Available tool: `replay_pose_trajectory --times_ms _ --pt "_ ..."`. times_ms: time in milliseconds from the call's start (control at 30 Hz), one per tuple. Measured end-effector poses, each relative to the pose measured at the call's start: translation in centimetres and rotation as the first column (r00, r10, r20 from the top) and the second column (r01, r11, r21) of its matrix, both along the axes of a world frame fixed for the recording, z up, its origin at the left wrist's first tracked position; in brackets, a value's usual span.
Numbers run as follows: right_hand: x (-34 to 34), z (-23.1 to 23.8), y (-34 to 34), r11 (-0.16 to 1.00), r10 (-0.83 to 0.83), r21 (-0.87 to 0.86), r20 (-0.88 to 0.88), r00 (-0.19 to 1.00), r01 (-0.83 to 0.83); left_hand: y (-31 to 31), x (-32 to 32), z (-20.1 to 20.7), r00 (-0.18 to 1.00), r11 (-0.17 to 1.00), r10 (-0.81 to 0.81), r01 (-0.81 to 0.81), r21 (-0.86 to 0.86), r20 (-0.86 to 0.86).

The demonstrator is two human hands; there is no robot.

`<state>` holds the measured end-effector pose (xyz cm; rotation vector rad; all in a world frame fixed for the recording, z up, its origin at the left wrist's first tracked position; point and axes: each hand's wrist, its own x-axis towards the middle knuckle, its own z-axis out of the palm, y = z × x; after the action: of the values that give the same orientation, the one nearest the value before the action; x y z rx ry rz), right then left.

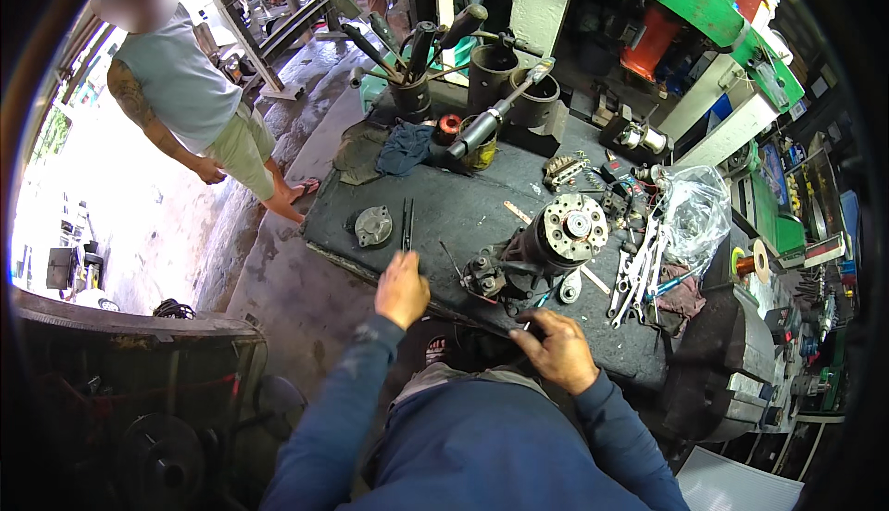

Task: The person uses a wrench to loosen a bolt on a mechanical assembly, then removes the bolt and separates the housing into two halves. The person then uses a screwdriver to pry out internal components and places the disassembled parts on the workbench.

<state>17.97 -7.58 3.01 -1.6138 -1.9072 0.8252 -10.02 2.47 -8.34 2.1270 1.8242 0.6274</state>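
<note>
The bench [454,210] bears rods [409,222] beyond left grip [404,289], a machine [546,241] beyond right grip [560,349], both holds unclear.

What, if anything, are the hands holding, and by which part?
The left hand is at the near end of a dark two-pronged tool; whether it grips cannot be told. Whether the right hand pinches anything is unclear too.

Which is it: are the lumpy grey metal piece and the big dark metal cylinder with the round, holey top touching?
Apart. The head view shows flat black bench top between the lumpy grey metal piece and the big dark metal cylinder.
</note>
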Motion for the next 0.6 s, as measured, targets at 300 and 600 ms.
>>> replay_pose_trajectory --times_ms 300,600 --pt "3.7 -3.3 -4.5 0.993 -0.102 -0.046 0.095 0.990 0.106 9.9 0.2 -1.8 0.874 0.970 -0.200 0.113 -0.214 -0.442" --pt "2.6 1.9 -1.5 0.992 -0.092 0.076 -0.168 0.982 0.105 -0.5 0.7 16.3 0.907 0.926 -0.098 -0.067 0.371 0.410"
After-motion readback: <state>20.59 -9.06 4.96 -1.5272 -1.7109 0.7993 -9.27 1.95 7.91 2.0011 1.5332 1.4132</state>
